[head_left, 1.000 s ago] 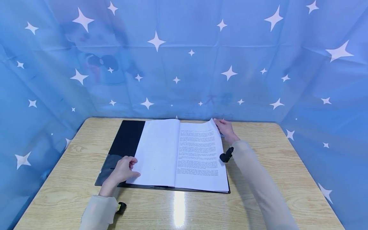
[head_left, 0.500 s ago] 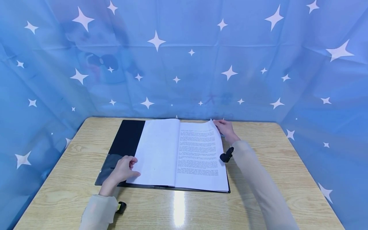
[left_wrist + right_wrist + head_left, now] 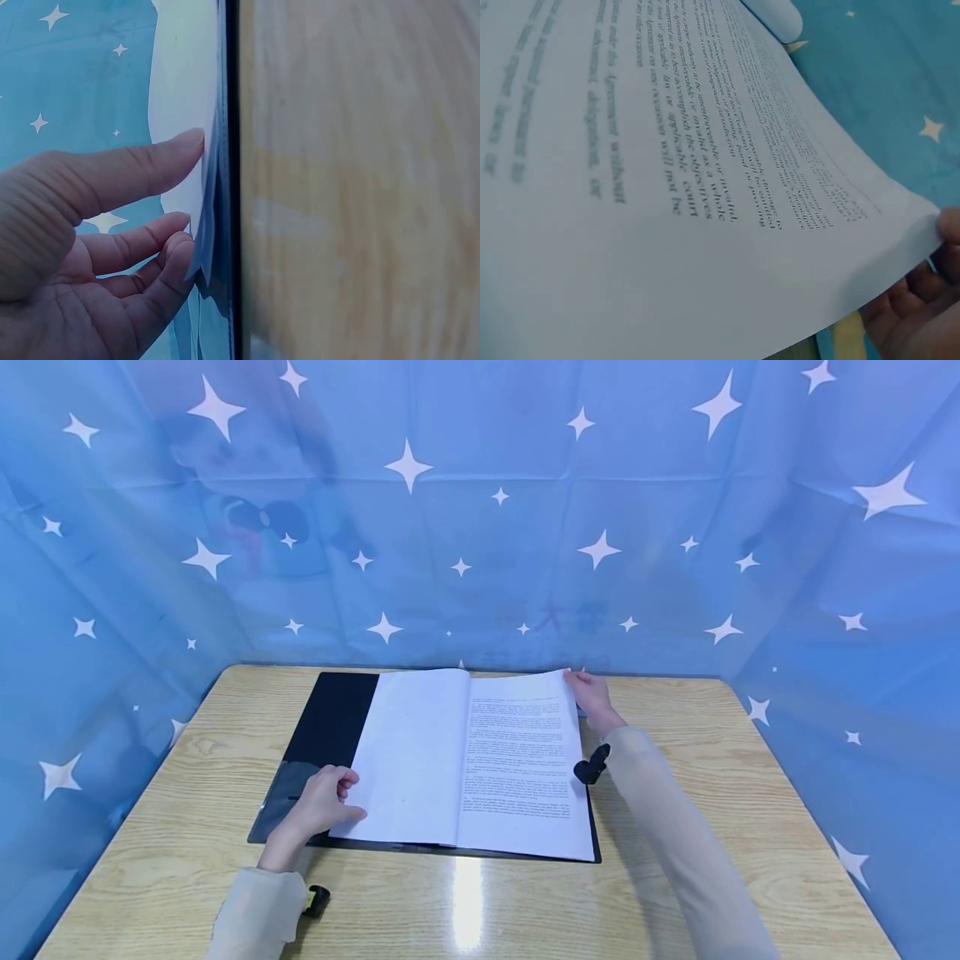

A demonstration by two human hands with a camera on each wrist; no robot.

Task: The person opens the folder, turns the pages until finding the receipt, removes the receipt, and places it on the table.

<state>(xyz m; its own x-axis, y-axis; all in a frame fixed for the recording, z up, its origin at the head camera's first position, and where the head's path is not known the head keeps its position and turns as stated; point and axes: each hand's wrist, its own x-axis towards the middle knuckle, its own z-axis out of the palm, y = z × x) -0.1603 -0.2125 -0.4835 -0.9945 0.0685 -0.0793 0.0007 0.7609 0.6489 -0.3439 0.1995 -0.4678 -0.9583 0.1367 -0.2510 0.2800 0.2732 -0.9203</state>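
A black folder [image 3: 330,718] lies spread on the table, bearing a thick bundle of white sheets. Its left page [image 3: 412,752] is blank; the right page [image 3: 517,768] carries printed English text. My left hand [image 3: 322,802] rests at the left page's outer edge, thumb and fingertips touching the paper, with a gap between them in the left wrist view. At the upper right corner, my right hand [image 3: 592,693] pinches the right page; in the right wrist view the thumb [image 3: 950,225] lies on the raised corner and the fingers are partly hidden beneath the sheet.
A wood-grain table [image 3: 712,760] extends around the folder. Behind it hangs a blue curtain [image 3: 480,527] with white stars. A small bluish item [image 3: 581,713] shows partly beside the right hand. Black wrist cameras [image 3: 592,764] are strapped to both wrists.
The right page's upper corner, curled inward before, has shifted right and straightened out into the right hand's fingers. The left hand has stayed in place.
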